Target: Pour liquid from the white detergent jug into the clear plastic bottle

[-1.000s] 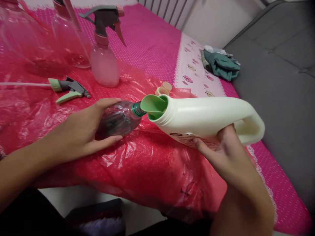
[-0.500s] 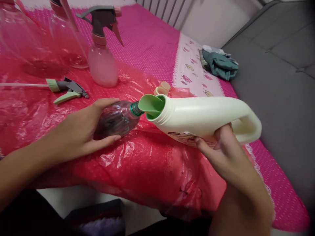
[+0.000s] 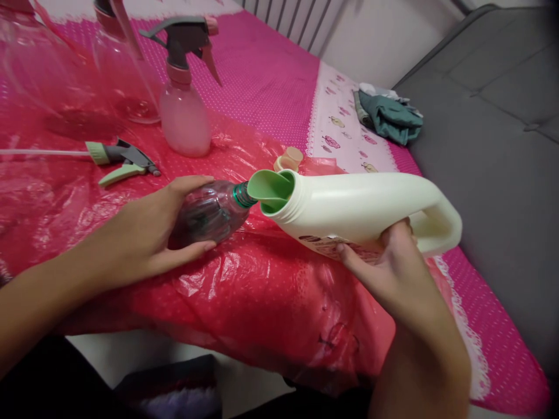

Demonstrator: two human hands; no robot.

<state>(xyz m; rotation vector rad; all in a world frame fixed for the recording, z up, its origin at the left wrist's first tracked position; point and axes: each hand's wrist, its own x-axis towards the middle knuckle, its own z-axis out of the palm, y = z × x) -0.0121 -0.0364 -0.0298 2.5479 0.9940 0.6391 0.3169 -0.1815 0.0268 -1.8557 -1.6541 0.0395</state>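
- Crinkled red plastic sheet (image 3: 257,302) covers part of a pink dotted cloth (image 3: 271,70) beside a grey padded panel (image 3: 493,116).
- Left hand (image 3: 151,227), thumb and fingers spread around the body, grips a clear bottle (image 3: 213,209), its neck pointing right.
- Right hand (image 3: 395,276), curled closed near the handle, holds a white jug (image 3: 358,203) tipped nearly level, its long axis running left to right.
- Between them, the jug's green spout (image 3: 264,185) overlaps the bottle's mouth; contact cannot be told. Left hand is nearer that meeting point.
- Beyond stands a pink spray bottle (image 3: 186,122).
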